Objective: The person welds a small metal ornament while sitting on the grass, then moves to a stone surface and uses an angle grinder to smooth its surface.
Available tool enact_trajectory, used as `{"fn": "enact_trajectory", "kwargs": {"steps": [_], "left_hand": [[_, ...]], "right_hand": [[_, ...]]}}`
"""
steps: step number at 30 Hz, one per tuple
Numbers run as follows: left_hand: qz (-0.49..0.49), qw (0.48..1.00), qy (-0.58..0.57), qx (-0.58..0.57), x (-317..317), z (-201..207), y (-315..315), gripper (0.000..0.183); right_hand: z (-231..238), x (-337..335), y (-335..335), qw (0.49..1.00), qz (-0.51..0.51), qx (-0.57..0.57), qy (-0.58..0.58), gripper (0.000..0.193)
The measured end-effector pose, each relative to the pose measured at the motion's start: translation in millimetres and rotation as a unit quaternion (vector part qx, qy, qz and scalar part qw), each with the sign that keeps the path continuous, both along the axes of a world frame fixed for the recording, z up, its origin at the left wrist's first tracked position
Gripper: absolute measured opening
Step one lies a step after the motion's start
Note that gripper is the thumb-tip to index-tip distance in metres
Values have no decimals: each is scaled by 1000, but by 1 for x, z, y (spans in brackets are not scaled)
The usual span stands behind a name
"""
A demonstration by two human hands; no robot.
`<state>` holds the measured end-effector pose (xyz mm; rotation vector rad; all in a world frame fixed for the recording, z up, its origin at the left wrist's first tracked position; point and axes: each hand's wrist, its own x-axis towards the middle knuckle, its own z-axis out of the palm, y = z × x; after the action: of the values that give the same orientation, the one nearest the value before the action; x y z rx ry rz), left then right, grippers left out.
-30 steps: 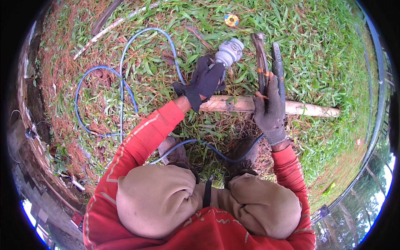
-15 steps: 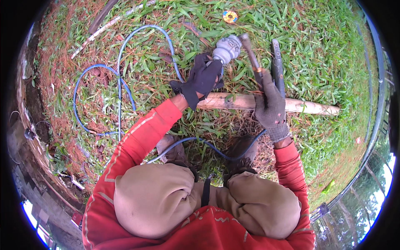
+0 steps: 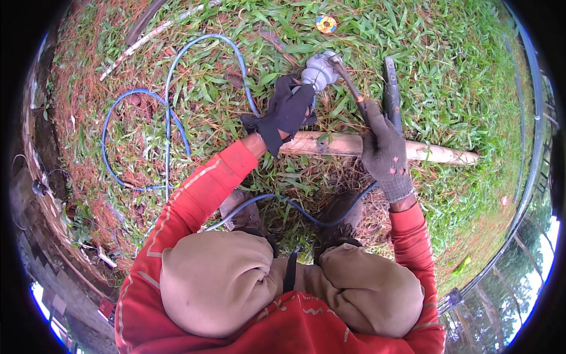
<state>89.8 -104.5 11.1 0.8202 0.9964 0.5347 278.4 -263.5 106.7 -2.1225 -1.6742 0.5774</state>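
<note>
Grass underfoot: my left hand [image 3: 287, 112] clasps the rigid grey metal fitting [image 3: 319, 69] above the pale wooden pole [image 3: 439, 153]; my right hand [image 3: 384, 150] grips a slim, stiff hammer [image 3: 349, 82].

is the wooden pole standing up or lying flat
Lying flat: the wooden pole rests lengthwise on the grass, running left to right under both gloved hands.

Grass [image 3: 448, 76] was ground, patchy with brown needles at left. On it lay blue hose [image 3: 168, 112] in loops, pale log [image 3: 436, 153], round yellow disc [image 3: 326, 23].
</note>
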Motion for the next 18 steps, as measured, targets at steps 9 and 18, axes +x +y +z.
{"fn": "enact_trajectory", "kwargs": {"steps": [9, 18], "left_hand": [[-21, 998, 67, -2, -4, -5, 2, 32], [-52, 996, 70, 31, -1, -17, -5, 39]], "right_hand": [[-3, 3, 2, 998, -5, 63, 9, 71], [-4, 10, -1, 994, -29, 108, -5, 68]]}}
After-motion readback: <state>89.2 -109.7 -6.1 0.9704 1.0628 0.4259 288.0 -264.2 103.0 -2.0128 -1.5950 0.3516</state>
